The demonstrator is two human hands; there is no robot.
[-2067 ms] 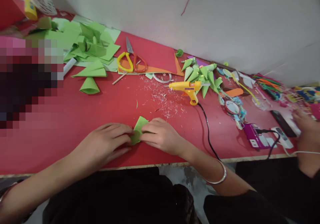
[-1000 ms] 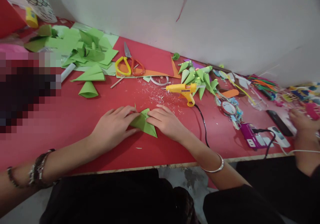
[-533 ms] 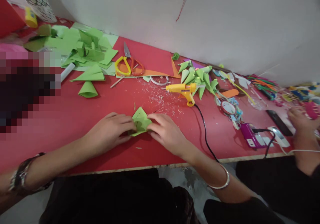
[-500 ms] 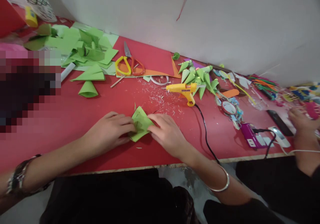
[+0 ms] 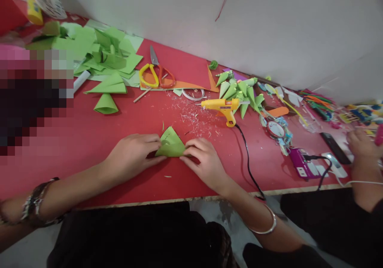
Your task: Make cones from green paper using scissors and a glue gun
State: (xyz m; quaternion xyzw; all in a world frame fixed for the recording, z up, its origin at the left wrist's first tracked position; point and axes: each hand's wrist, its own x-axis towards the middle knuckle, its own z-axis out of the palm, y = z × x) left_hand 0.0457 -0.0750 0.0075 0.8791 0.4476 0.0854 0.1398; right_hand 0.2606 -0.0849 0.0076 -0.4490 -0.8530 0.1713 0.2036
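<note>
A green paper piece point(image 5: 171, 144), folded into a triangle with its point away from me, is held just over the red tabletop point(image 5: 134, 120). My left hand point(image 5: 136, 151) pinches its left corner, and my right hand point(image 5: 203, 161) pinches the right corner. Small pencil-like marks show on the paper. Beyond my right hand lies a yellow glue gun point(image 5: 223, 106) with a black cord. To the left are a green paper cone point(image 5: 106, 104) and a folded green sheet point(image 5: 110, 85). Scissors point(image 5: 155, 70) with yellow and red handles lie farther back.
Green paper sheets point(image 5: 104, 52) pile up at the back left. Several small green cones point(image 5: 237, 88) lie behind the glue gun. Paper shreds litter the middle. A purple power strip point(image 5: 301, 164) and a co-worker's hand point(image 5: 360, 144) are at the right.
The green paper went from a diamond shape to a triangle as its near corner was folded up. Both hands now grip its side corners. The view has shifted slightly.
</note>
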